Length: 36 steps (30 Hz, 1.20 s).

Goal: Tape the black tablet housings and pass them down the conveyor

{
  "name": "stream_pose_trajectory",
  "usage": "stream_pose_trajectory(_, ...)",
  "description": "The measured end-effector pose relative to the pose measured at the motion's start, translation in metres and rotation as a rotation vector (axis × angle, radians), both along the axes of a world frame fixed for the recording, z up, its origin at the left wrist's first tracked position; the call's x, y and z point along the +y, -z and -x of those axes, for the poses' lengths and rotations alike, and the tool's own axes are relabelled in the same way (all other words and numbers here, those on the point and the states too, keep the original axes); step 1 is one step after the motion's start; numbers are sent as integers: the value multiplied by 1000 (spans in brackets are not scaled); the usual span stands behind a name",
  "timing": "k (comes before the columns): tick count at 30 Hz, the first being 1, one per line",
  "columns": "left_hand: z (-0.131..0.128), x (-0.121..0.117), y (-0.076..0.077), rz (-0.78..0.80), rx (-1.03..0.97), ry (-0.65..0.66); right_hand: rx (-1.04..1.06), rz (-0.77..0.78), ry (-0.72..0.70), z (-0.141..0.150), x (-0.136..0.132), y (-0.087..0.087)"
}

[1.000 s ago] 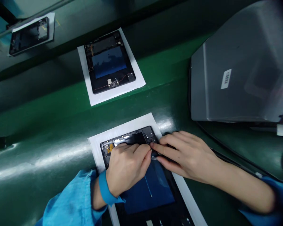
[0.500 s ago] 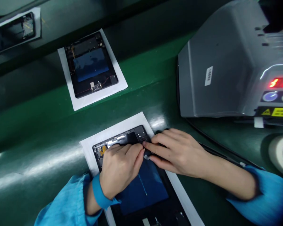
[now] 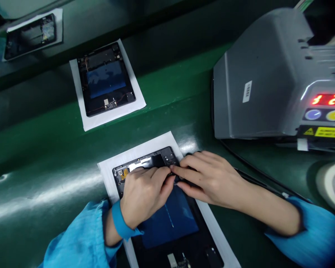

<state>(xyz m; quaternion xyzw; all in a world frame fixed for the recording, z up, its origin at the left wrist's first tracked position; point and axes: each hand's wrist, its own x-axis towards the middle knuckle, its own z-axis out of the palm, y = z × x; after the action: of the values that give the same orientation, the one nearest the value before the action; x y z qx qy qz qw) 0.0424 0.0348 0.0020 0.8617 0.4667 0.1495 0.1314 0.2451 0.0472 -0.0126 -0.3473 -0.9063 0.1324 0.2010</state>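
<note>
An opened tablet point(image 3: 170, 238) lies on a white paper sheet point(image 3: 107, 182), its inner parts and blue battery film facing up. Over its upper part, my left hand point(image 3: 145, 191) is closed, thumb and forefinger brought together near the tablet's right edge. My right hand point(image 3: 205, 176) meets it from the right, forefinger and thumb bent down onto the same spot beside the corner speaker block. Both sets of fingertips nearly touch. Whatever small part lies between them is hidden. A blue band point(image 3: 123, 223) wraps my left wrist.
A second opened tablet point(image 3: 107, 80) rests on paper further back, and another point(image 3: 30, 37) at the far left. On the right stands a grey machine point(image 3: 257, 82) with a red lit display. A black cable point(image 3: 240, 158) runs below it, near a roll of white tape point(image 3: 329, 186).
The view has swung right, bringing the machine's display and the tape roll in. My left thumb has parted slightly from the forefinger; both hands stay at the same spot on the tablet.
</note>
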Motion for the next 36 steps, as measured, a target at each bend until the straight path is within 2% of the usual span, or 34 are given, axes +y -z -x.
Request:
stream_pose_trajectory(8,-2,0,-1,-39,53,-31,2,54,-33,-3,1,-2)
stream_pose_trajectory(16,-6,-1,-5,1,101,-68,1,90,-39,-4,0,-3)
stream_pose_trajectory(22,-3,-2,-4,-15,124,-42,-107,8,-52,-3,-4,-6)
stream_pose_trajectory(25,-1,-2,-2,-9,125,-26,-57,-14,-52,-5,-5,-4)
stream_pose_trajectory(30,0,-2,0,-7,123,-25,215,-18,81,-8,-3,0)
stream_pose_trajectory(33,0,-2,0,-28,114,-24,177,-116,172,-2,4,0)
stream_pose_trajectory(36,0,-2,1,-30,103,-28,90,-202,172,6,11,1)
